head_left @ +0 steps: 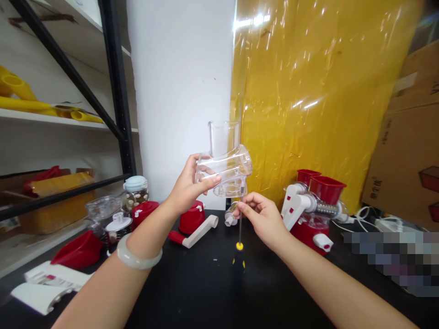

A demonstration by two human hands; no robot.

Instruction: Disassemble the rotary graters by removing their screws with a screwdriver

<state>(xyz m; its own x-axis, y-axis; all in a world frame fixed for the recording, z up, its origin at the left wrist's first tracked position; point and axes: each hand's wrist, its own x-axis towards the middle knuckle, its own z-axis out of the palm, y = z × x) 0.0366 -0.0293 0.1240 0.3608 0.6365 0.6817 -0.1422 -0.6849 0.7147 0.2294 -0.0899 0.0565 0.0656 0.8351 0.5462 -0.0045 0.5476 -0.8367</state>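
My left hand (195, 185) is wrapped round a clear plastic grater housing (224, 160) and holds it above the black table, its chute pointing up. Below the housing, my right hand (262, 214) pinches the thin metal shaft of a screwdriver (240, 228) between thumb and fingers. The screwdriver is upright, its black and yellow handle at the bottom and its tip at the underside of the housing. Whether the tip sits in a screw is too small to tell. Behind the hands lie a white crank handle with a red grip (197, 233) and a red base (192, 217).
Two assembled red and white grinders (322, 192) stand at the right, beside white cables (363, 219). On the left are a red hopper (78, 250), white plastic parts (44, 285) and a lidded jar (136, 189). A black-framed shelf (118, 91) rises at the left; a cardboard box (401, 137) is at the right.
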